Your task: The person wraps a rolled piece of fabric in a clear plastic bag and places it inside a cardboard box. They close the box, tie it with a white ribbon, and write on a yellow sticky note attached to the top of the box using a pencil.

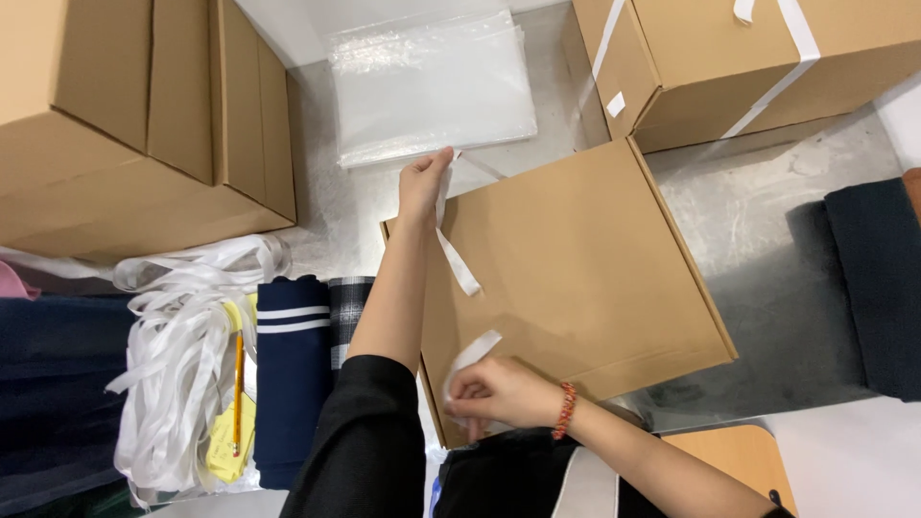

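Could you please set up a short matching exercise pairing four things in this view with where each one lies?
Things:
1. pencil
2. stack of clear plastic bags
3. left hand
4. right hand

Places:
A. at the flat box's near edge, pinching white strip
B. on the yellow paper beside the tangled strips
C. at the flat box's far corner, holding white strip
D. on the floor beyond the flat box

Pairs: 1-B, 2-D, 3-C, 4-A
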